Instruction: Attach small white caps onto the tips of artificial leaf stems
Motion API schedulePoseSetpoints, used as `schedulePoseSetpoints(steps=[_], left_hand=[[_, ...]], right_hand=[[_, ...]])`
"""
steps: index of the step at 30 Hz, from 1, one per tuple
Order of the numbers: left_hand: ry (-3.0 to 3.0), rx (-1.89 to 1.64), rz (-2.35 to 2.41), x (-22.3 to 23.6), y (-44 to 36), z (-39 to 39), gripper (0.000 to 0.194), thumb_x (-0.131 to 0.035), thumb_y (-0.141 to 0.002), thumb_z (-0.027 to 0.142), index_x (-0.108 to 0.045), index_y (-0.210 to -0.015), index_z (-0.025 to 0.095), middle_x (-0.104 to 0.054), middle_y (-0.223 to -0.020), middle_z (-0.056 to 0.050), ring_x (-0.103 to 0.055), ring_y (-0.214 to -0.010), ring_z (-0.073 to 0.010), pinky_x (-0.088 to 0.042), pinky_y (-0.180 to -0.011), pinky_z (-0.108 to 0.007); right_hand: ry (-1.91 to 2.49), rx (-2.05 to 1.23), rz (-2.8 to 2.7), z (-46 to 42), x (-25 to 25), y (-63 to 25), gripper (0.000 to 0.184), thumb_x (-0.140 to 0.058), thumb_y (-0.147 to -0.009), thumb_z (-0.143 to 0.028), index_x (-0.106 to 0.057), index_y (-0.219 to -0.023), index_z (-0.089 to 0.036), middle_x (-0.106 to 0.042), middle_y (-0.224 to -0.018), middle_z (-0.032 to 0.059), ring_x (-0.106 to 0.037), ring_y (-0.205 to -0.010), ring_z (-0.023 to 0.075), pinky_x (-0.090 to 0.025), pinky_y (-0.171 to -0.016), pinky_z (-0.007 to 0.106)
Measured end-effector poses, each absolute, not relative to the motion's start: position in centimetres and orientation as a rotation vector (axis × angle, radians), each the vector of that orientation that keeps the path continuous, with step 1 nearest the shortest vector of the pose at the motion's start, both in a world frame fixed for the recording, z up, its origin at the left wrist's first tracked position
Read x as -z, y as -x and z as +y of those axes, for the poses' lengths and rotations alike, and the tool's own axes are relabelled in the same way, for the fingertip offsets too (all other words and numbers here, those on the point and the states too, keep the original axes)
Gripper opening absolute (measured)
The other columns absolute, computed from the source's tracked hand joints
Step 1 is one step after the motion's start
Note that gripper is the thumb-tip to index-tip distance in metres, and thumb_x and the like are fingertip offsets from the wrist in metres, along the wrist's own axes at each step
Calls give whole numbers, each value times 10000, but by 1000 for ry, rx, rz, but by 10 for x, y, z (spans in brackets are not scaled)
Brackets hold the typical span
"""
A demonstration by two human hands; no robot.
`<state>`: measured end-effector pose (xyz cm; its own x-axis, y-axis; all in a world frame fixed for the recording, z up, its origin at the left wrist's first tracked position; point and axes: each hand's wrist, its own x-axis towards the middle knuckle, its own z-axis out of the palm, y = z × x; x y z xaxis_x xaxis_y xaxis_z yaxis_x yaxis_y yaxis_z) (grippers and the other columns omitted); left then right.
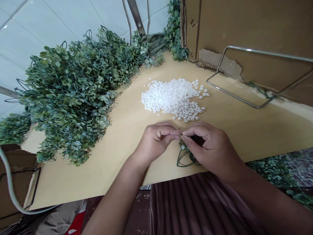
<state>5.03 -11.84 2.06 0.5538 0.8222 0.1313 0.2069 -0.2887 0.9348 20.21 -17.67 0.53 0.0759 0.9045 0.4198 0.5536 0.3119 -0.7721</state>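
My left hand (157, 138) and my right hand (207, 140) meet fingertip to fingertip above the table, both closed in a pinch. A thin green artificial stem (182, 159) runs from between the fingers and hangs in loops below them. A small whitish bit shows on the stem just under the fingertips. My right fingers hide part of the stem, and the exact pinch point is too small to make out. Just beyond my hands, a heap of small white plastic pieces (171, 98) is spread on the tan tabletop (127, 130).
A large pile of artificial green leaf sprays (73, 88) covers the left side. At the back right stands a cardboard box (244, 29), with a bent metal wire frame (244, 101) before it. More greenery (271, 169) lies below the table's right edge.
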Motion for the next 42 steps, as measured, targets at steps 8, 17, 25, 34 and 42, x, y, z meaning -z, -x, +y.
schedulePoseSetpoints(steps=[8,17,25,34,42], left_hand=[[-1631,-863,999,-24,-51,-123,93,-748,-661,226,-733,-737,175,-732,-746,-44,-669,-695,-149,-568,-690,-268],[-1651,-843,952,-28,-47,-124,48,-702,-714,210,-739,-743,199,-731,-767,-40,-670,-720,-142,-557,-715,-259],[-1708,-848,974,-33,-51,-127,69,-684,-725,181,-735,-772,181,-724,-781,-49,-663,-717,-141,-553,-696,-253],[-1539,-800,965,-29,-50,-126,72,-725,-689,219,-724,-713,151,-712,-719,-42,-642,-667,-128,-540,-672,-243],[-1380,-752,937,-27,-53,-124,140,-768,-635,280,-719,-650,150,-708,-686,-35,-631,-640,-124,-532,-683,-256]], right_hand=[[1302,-633,-1539,-175,-5,-204,118,-541,-790,-148,-631,-725,-187,-665,-728,48,-626,-716,177,-511,-674,311],[1285,-726,-1475,-176,-1,-206,94,-559,-775,-180,-650,-795,-180,-681,-770,50,-636,-717,168,-521,-679,298],[1378,-749,-1411,-177,-4,-203,57,-589,-756,-196,-609,-712,-167,-625,-636,9,-562,-565,128,-467,-566,255],[1388,-691,-1462,-176,-8,-203,111,-565,-745,-189,-594,-640,-167,-596,-569,8,-519,-514,125,-438,-533,255],[1385,-752,-1441,-177,-9,-203,112,-546,-746,-200,-576,-643,-170,-579,-570,11,-504,-514,130,-431,-530,263]])
